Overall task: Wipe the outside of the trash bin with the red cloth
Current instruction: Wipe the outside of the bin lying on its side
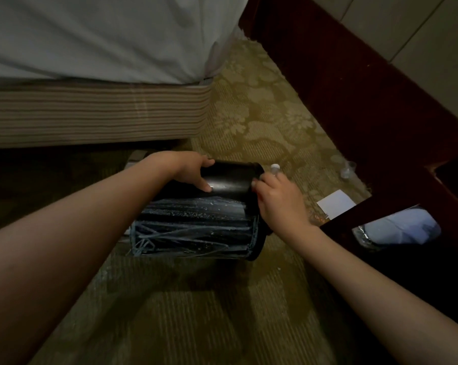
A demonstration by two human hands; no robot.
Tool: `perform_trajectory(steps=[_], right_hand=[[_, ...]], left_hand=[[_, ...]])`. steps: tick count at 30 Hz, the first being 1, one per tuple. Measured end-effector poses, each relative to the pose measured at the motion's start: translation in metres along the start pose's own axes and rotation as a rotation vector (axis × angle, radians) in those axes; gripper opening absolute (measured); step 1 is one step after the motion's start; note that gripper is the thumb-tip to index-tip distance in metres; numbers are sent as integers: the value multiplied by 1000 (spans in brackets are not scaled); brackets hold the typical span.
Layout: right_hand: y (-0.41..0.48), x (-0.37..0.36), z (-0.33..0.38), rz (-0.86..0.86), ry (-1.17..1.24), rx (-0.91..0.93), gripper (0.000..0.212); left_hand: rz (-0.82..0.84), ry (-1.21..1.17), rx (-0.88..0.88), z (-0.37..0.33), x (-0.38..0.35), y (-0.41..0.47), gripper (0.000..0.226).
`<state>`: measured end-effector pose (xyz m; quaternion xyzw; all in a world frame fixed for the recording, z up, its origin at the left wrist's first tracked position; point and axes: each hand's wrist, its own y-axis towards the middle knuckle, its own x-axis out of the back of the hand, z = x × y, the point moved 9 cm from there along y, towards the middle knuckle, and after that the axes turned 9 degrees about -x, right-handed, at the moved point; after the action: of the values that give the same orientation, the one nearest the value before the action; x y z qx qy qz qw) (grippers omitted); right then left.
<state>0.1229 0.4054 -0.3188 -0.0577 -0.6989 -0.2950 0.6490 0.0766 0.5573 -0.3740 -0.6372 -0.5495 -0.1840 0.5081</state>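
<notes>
Black trash bin, being held sideways.
Left hand clasping wall, right hand gripping rim; steadying it firmly is advisable for wiping.

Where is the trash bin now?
The trash bin is central in the head view, tipped sideways over the carpet, held between left hand and right hand, near the bed.

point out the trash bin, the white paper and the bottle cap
trash bin (230,180), head view, on its smooth black upper wall
white paper (335,202), head view, middle of the sheet
bottle cap (275,167), head view, its white top
</notes>
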Motion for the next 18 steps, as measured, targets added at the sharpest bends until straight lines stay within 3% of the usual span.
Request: perform_trajectory(steps=[4,7,13,18], right_hand=[[-59,-7,3,-25,69,82,31],[-77,-13,9,8,50,147,28],[0,-3,-6,-24,47,-57,12],[-40,-6,0,-41,93,-15,23]], left_hand=[[9,-43,14,5,0,4,86],[11,-67,27,9,2,7,85],[-2,-126,43,15,2,11,82],[10,-141,48,16,0,11,85]])
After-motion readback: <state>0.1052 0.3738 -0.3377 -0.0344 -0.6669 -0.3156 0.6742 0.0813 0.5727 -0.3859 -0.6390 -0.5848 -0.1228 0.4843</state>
